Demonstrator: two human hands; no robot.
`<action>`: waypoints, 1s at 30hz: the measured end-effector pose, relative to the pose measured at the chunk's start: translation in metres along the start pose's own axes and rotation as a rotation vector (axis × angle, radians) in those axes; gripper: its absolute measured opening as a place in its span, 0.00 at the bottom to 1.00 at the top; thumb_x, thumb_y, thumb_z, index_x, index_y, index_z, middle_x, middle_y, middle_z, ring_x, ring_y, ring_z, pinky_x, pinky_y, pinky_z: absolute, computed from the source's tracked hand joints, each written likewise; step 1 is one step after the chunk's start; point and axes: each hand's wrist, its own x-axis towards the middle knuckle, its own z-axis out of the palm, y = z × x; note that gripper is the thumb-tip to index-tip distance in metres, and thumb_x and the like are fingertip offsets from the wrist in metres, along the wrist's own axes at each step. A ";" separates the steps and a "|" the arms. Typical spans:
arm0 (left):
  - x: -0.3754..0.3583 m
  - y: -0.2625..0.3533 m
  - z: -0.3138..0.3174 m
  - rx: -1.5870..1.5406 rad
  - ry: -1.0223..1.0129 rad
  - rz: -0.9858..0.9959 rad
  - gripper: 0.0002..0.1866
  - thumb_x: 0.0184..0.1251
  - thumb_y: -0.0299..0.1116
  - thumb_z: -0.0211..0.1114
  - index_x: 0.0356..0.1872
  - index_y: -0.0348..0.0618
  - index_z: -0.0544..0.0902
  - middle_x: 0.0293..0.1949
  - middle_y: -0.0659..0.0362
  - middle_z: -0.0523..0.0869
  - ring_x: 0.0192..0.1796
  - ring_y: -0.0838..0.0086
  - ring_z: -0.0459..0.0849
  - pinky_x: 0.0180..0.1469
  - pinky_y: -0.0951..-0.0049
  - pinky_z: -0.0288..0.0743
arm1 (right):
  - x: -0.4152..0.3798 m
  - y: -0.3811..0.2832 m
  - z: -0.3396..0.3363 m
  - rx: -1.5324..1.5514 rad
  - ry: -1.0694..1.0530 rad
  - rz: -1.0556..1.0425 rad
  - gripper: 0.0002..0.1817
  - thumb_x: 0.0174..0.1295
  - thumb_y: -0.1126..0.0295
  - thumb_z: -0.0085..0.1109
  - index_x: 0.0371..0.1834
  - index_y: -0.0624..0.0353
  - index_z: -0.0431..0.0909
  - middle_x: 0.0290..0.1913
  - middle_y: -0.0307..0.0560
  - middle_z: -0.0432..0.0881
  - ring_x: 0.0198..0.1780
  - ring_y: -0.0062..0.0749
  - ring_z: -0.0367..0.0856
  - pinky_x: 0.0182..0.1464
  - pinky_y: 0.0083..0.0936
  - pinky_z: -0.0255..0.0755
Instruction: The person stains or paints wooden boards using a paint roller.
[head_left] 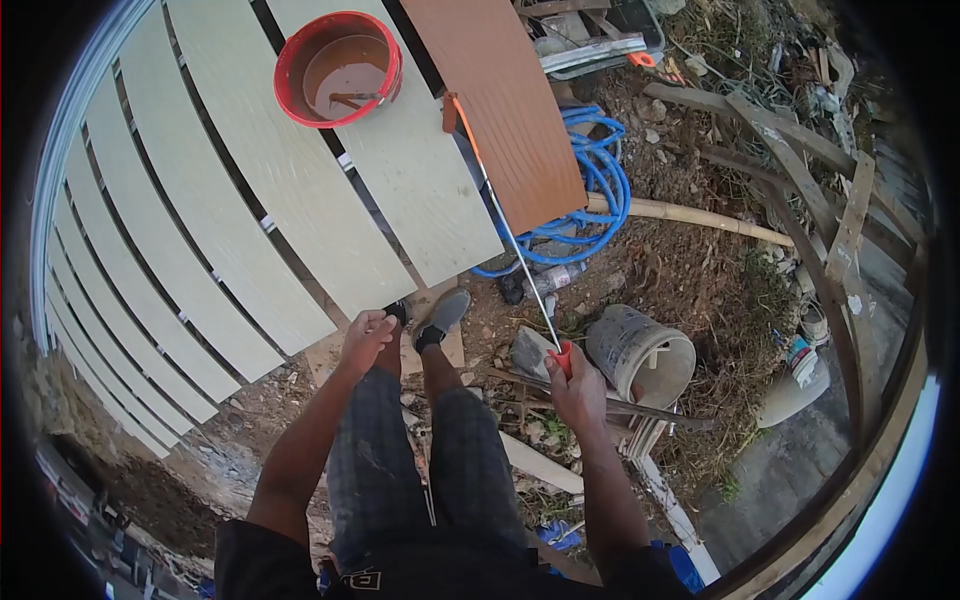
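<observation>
My right hand (580,394) is closed around the red grip of a paint roller (508,228) with a long thin handle. Its small brown roller head rests at the left edge of a board coated brown (508,115). My left hand (366,341) is held in front of the pale boards' near ends, fingers curled in, with nothing visible in them. A red bucket (283,98) of brown paint stands on the pale boards (300,215), and a brush-like tool lies partly in the paint.
Beside the brown board lies a coiled blue hose (612,180) with a bamboo pole (700,214). A dirty plastic bucket (625,345) lies tipped on the ground at right, near a plastic bottle (558,278). Timber framing (850,220) stands further right. My feet are at the boards' near ends.
</observation>
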 end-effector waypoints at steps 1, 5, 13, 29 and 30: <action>-0.002 0.002 0.006 0.026 0.001 -0.006 0.31 0.64 0.51 0.67 0.56 0.35 0.74 0.42 0.56 0.83 0.41 0.76 0.82 0.41 0.75 0.75 | -0.002 0.006 0.004 -0.036 -0.063 0.046 0.20 0.65 0.59 0.57 0.56 0.58 0.73 0.37 0.63 0.84 0.42 0.60 0.82 0.43 0.49 0.74; -0.008 0.005 0.036 0.075 -0.031 -0.010 0.30 0.63 0.50 0.68 0.56 0.35 0.74 0.42 0.57 0.83 0.40 0.77 0.82 0.42 0.75 0.75 | -0.026 0.058 0.022 0.017 -0.045 0.088 0.21 0.64 0.58 0.57 0.56 0.58 0.73 0.39 0.63 0.84 0.41 0.61 0.83 0.42 0.51 0.74; -0.007 0.013 0.098 0.119 -0.160 -0.001 0.27 0.65 0.47 0.67 0.56 0.38 0.74 0.42 0.59 0.83 0.41 0.77 0.83 0.42 0.77 0.76 | -0.088 0.135 0.035 0.020 0.043 0.146 0.20 0.63 0.62 0.57 0.56 0.58 0.73 0.38 0.62 0.84 0.37 0.59 0.83 0.38 0.50 0.76; -0.011 -0.030 0.091 0.008 -0.044 0.023 0.26 0.64 0.46 0.68 0.54 0.38 0.74 0.38 0.60 0.82 0.38 0.79 0.82 0.39 0.78 0.74 | -0.057 0.141 0.059 0.034 -0.035 0.057 0.20 0.61 0.62 0.59 0.55 0.59 0.76 0.41 0.62 0.84 0.40 0.59 0.83 0.41 0.49 0.76; -0.013 -0.034 0.090 -0.001 -0.040 0.018 0.26 0.64 0.46 0.68 0.54 0.38 0.74 0.38 0.60 0.82 0.38 0.79 0.82 0.39 0.78 0.74 | -0.040 0.131 0.065 0.030 -0.010 0.036 0.21 0.61 0.61 0.59 0.55 0.59 0.76 0.41 0.62 0.84 0.41 0.59 0.83 0.42 0.49 0.76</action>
